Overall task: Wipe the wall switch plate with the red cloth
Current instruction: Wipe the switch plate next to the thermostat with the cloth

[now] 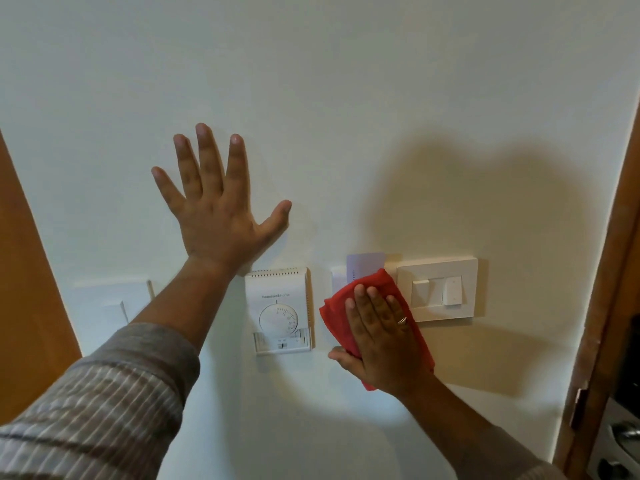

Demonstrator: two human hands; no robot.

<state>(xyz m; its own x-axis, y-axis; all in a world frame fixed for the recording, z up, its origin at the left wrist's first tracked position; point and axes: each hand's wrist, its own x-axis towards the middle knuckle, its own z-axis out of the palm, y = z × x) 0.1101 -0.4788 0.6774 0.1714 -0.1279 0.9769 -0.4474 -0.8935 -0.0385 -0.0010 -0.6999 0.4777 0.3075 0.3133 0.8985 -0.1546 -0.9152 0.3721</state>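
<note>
A white switch plate [440,289] with rocker switches is mounted on the wall at the right. Just left of it my right hand [381,334] presses the red cloth [372,282] flat against the wall, over a card-holder unit whose pale card [365,263] sticks out above the cloth. The cloth's right edge touches the plate's left edge. My left hand [218,206] lies flat on the bare wall, fingers spread, above and left of the thermostat.
A white dial thermostat [280,310] hangs between my two hands. Another white wall plate [104,306] sits at the left, partly behind my left forearm. Wooden door frames border the wall at the far left [24,289] and right [609,271].
</note>
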